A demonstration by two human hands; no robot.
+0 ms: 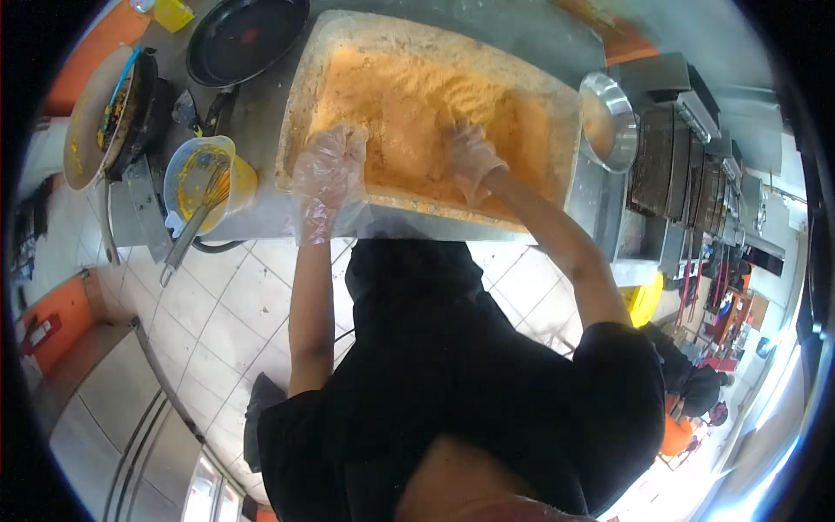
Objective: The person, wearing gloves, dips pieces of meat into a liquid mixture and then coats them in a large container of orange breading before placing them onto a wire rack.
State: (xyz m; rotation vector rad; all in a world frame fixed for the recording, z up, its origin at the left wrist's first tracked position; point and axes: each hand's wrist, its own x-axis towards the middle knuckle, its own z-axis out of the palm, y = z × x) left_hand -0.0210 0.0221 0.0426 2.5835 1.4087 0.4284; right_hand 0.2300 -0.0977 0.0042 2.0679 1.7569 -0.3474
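Observation:
A large shallow tub (pixel 430 29) lies before me on the counter, holding orange-tan breading crumbs (pixel 450 85). A broad, flat crumb-coated piece (pixel 408 140) appears to lie in the middle, its outline blending into the crumbs. My left hand (pixel 331 160), in a clear plastic glove, is over the tub's near left corner with fingers curled; what lies under them is hidden. Also gloved, my right hand (pixel 471 160) reaches into the crumbs right of the middle. Its fingers are blurred and partly sunk, so a grip cannot be made out.
Left of the tub stands a plastic jug (pixel 244 186) with yellow residue and a whisk (pixel 196 225) leaning out. Beyond are a black frying pan (pixel 244 39) and a food-stained pan (pixel 85 137). A metal bowl (pixel 627 124) sits right. Several people are in the right background.

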